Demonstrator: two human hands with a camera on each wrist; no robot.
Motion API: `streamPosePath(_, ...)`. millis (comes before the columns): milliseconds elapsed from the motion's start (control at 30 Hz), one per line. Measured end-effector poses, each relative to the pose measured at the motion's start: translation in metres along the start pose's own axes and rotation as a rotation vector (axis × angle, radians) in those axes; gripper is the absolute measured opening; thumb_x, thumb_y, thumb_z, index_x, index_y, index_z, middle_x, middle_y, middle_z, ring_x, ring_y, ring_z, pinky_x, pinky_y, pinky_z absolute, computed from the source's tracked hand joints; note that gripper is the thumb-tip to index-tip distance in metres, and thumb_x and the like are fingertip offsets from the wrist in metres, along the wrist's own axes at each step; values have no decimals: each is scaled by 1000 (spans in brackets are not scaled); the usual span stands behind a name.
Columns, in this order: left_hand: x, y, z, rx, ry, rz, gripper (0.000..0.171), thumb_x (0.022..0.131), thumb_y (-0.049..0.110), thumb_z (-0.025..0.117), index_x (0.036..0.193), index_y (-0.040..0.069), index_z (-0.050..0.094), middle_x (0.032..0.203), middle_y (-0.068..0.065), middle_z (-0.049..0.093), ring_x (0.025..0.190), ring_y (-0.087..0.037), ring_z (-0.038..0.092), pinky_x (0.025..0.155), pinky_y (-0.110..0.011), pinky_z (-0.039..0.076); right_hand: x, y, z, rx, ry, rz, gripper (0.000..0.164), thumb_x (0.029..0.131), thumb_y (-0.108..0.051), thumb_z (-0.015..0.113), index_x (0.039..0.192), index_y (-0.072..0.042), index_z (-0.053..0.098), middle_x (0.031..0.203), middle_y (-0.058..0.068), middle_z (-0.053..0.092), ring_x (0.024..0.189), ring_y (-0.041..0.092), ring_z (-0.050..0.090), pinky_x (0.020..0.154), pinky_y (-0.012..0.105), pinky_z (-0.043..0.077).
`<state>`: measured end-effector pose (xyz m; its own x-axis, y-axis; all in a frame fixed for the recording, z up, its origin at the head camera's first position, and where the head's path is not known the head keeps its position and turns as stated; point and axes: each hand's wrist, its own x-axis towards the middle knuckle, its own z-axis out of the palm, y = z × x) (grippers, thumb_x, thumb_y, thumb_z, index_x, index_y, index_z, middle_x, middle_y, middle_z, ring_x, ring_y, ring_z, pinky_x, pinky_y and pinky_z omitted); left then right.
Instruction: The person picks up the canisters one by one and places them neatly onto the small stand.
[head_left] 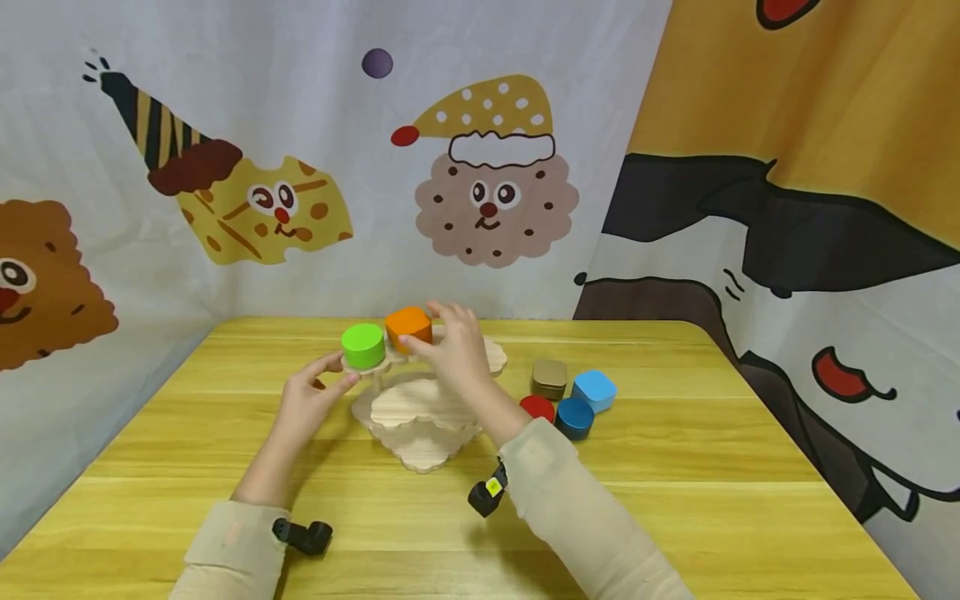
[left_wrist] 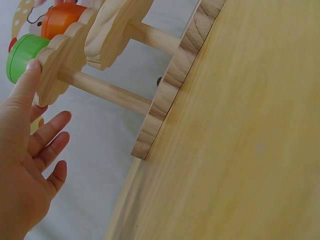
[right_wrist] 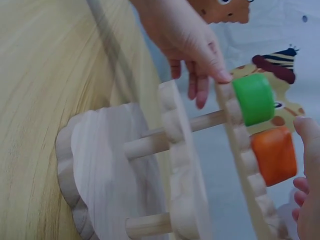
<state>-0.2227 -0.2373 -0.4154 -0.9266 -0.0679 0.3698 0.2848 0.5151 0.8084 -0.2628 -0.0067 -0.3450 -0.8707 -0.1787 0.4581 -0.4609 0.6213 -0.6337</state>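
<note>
Here, left hand [head_left: 306, 398], fingers in a pinch on wooden stand [head_left: 420, 406]; right hand [head_left: 461, 350], fingers wide around orange block [head_left: 409, 320].

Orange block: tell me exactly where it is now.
In the head view, the orange block sits left of centre on the top wooden tier, immediately right of the green block and beside the right hand.

The person wears long beige sleeves with wide cuffs: the left sleeve [head_left: 232, 546] at lower left of the head view, the right sleeve [head_left: 581, 512] at lower right. Beside each cuff is a small black device, the left device [head_left: 318, 539] blocky, the right device [head_left: 483, 500] bearing a bright yellow mark [head_left: 493, 486]. The left hand [head_left: 303, 402] and right hand [head_left: 459, 348] are bare.
</note>
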Motion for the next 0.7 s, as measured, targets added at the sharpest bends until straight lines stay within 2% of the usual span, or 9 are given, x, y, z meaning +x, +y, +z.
streamPosePath(200, 0, 2, 0, 2, 1, 8, 51, 91, 27, 69, 130, -2, 56, 114, -19, 59, 97, -31, 50, 74, -29, 37, -12, -1, -19, 78, 56, -31, 63, 80, -41, 77, 130, -9, 57, 125, 4, 58, 118, 21, 45, 98, 40, 38)
streamPosePath(367, 0, 2, 0, 14, 1, 10, 50, 90, 28, 69, 129, -1, 57, 113, -19, 60, 96, -30, 51, 74, -29, 37, -24, 0, -32, 142, 94, -67, 59, 80, -36, 78, 129, -10, 59, 126, 2, 58, 114, 19, 47, 94, 40, 41)
streamPosePath(500, 0, 3, 0, 16, 0, 10, 50, 90, 29, 69, 130, -1, 57, 113, -19, 60, 94, -31, 51, 73, -29, 38, -32, 3, -40, 170, 115, -92, 55, 79, -31, 80, 127, -10, 60, 125, 2, 58, 111, 19, 48, 92, 40, 42)
streamPosePath(700, 1, 2, -1, 17, 2, 3, 51, 90, 29, 69, 130, -1, 57, 113, -18, 60, 91, -29, 50, 72, -30, 38, -43, 14, -50, 189, 131, -151, 51, 79, -25, 81, 123, -8, 62, 120, 5, 60, 106, 23, 49, 88, 46, 44)
